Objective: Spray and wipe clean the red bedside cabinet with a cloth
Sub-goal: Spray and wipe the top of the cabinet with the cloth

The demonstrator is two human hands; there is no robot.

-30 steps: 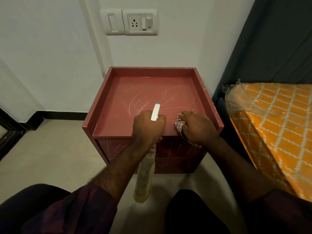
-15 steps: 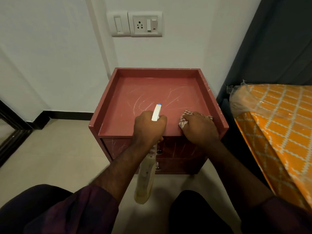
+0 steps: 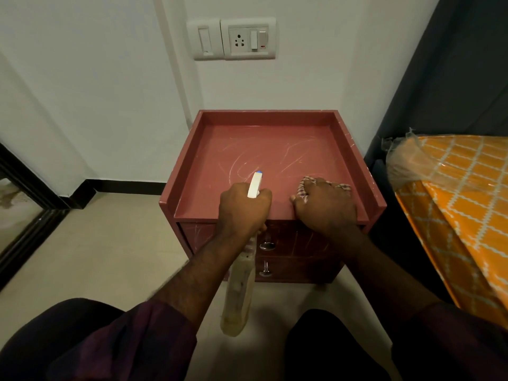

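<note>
The left hand (image 3: pixel 243 207) is closed tight around the neck of a see-through plastic spray bottle (image 3: pixel 237 292). The bottle's long body hangs down under the hand, in front of the drawers and above the floor. Its white spray head with a blue tip (image 3: pixel 254 184) sticks up past the knuckles and points over the top of the red bedside cabinet (image 3: pixel 247 149).

The right hand (image 3: pixel 325 204) lies knuckles up on the cabinet top, near the front right corner. Its fingers are bent over a small red and white checked cloth (image 3: pixel 303 188) and hold it down on the red top. The thumb sticks out to the left. Bits of the cloth peek out past the fingertips. There is a ring on one finger.

The cabinet top has a raised rim on three sides and many pale scratch marks. Two round metal knobs (image 3: pixel 266 246) show on the drawers, just right of the bottle.

The cabinet stands against a white wall with a white switch and socket plate (image 3: pixel 233 38). A bed with an orange patterned cover (image 3: pixel 453 193) is close on the right, and a dark curtain (image 3: pixel 453 64) hangs behind it.
</note>
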